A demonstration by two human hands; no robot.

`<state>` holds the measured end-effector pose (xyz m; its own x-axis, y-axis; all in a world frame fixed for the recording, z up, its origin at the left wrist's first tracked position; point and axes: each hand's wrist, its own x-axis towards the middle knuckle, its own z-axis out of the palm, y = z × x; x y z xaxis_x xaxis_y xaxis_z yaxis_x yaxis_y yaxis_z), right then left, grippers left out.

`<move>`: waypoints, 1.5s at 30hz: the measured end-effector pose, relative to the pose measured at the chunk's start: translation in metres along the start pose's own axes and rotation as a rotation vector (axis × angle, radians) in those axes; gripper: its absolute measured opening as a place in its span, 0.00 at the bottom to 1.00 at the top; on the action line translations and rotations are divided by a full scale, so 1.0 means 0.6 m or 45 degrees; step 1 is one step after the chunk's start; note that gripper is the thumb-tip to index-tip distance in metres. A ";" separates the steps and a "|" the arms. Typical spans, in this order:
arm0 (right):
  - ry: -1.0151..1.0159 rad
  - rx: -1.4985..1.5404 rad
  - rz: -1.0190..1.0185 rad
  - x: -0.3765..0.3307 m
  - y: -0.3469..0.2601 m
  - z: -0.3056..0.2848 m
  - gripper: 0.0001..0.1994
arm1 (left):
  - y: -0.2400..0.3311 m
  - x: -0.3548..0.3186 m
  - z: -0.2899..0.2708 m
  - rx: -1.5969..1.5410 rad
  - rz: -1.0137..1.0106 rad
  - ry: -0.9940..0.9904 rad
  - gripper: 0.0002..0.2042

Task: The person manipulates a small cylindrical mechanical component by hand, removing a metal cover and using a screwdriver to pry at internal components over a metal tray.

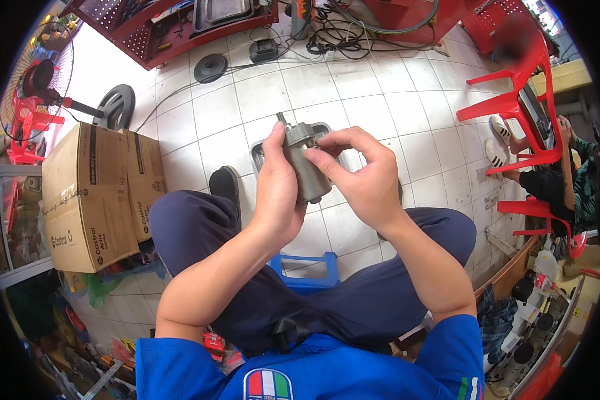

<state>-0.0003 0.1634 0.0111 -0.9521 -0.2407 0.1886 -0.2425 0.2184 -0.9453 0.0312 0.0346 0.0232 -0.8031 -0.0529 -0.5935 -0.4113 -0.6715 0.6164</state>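
A grey metal starter motor, a cylinder with a thin shaft at its far end, is held up in front of me between my knees. My left hand is wrapped round its left side, thumb along the body near the collar. On the other side, my right hand pinches with thumb and forefinger at the motor's upper right edge, close to a small part beside the collar; the fingertips hide most of that part. Beneath the motor a metal tray rests on the floor, largely covered by my hands.
A blue plastic stool shows between my legs. Cardboard boxes stand at left, near a fan. Red workshop racks and tangled cables lie ahead. At right, a person sits by red chairs.
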 end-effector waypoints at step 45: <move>-0.011 0.034 0.093 -0.001 0.005 0.003 0.10 | -0.003 0.001 -0.005 -0.004 -0.052 -0.011 0.30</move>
<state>0.0000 0.1628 0.0077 -0.9654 -0.2333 0.1165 -0.1671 0.2105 -0.9632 0.0326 0.0337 0.0203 -0.7893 -0.0188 -0.6138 -0.4426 -0.6754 0.5899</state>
